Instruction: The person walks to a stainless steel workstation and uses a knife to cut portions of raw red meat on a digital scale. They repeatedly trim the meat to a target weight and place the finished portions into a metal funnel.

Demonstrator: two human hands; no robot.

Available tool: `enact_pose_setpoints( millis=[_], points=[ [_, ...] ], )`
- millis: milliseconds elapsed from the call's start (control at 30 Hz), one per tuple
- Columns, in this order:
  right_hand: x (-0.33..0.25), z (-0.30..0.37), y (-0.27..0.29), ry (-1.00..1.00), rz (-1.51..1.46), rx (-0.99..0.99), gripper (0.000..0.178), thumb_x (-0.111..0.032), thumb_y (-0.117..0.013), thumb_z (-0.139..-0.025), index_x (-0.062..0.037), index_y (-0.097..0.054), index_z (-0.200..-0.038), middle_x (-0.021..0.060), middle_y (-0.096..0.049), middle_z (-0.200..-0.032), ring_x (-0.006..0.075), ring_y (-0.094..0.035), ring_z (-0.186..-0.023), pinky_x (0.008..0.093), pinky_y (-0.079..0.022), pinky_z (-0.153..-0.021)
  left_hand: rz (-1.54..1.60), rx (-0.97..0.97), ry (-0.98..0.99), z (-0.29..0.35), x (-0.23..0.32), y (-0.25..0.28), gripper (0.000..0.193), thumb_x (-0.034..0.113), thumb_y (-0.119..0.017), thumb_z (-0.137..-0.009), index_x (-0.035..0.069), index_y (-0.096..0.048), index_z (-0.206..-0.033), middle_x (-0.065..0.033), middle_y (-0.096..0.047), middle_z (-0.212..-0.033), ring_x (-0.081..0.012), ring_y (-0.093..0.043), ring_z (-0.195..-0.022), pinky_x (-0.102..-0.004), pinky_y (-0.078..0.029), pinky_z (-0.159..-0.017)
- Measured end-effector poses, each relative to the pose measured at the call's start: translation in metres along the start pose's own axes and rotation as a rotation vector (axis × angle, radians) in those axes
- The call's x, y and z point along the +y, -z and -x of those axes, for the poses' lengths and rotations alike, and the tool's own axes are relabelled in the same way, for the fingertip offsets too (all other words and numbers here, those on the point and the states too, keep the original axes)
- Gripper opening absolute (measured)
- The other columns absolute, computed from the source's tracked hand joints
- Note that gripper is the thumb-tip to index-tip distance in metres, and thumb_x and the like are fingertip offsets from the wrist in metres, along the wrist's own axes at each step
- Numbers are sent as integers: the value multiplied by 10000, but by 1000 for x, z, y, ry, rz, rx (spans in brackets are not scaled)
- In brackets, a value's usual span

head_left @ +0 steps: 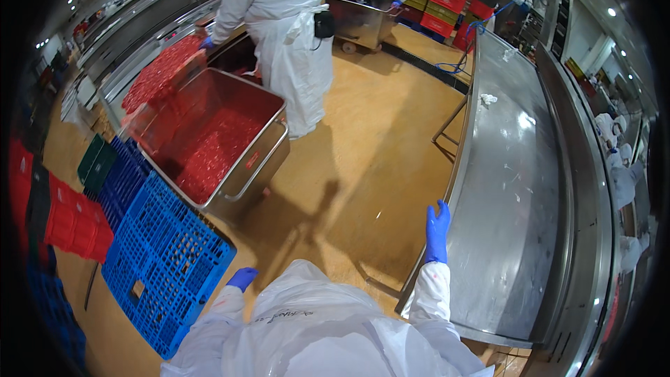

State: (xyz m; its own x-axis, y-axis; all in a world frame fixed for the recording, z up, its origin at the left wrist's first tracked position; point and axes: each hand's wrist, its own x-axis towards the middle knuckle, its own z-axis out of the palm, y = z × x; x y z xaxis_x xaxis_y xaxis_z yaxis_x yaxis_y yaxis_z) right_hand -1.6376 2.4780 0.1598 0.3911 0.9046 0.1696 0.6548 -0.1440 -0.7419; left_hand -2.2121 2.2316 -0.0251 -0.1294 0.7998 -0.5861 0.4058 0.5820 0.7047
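Fingers of the nearer right hand (437, 229) are held extended, gripping nothing, the steel table (513, 188) stretched lengthwise forward just to their right; the left hand's (242, 278) grip cannot be told.

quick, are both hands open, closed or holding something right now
Left hand: cannot tell if open or closed; nothing visibly held.
Right hand: open, nothing visibly held, near the steel table.

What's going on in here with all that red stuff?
The person seems to be holding nothing: the left hand is near the blue pallet, and the right hand is by the metal table; I can't tell if it's touching. A co-worker in white reaches toward the red, meat-like heap. More lies inside the metal bin.
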Motion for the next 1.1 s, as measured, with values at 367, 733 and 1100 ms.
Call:
enact_pose_setpoints(
  millis=[367, 733, 1100],
  points=[
    [7, -195, -81, -170, 38, 47, 519, -304, -580, -866, -22, -463, -1286, 222, -384, -1373, 356, -312, -1311, 449, -250, -1091, -47, -132, 153, -233, 118, 53, 287, 232, -580, -845, 8, -668, -1001, -116, -667, -927, -193, -615, -747, -310, -501, -688],
    [15, -364, -93, -263, -80, 372, 461, -200, -623, -838, -5, -516, -1241, 198, -480, -1296, 320, -411, -1253, 406, -297, -1066, -269, -283, -267, -550, 414, 18, 329, 257, -573, -867, 9, -646, -1071, -92, -663, -955, -170, -589, -863, -310, -459, -805],
    [71, -638, -139, -443, -393, 306, 408, -71, -510, -889, -9, -461, -1289, 120, -505, -1235, 210, -571, -1040, 301, -511, -775, -263, -264, -175, -725, 604, -5, 250, 190, -586, -836, 39, -668, -1017, -59, -661, -918, -156, -572, -822, -306, -465, -763]
  ],
)
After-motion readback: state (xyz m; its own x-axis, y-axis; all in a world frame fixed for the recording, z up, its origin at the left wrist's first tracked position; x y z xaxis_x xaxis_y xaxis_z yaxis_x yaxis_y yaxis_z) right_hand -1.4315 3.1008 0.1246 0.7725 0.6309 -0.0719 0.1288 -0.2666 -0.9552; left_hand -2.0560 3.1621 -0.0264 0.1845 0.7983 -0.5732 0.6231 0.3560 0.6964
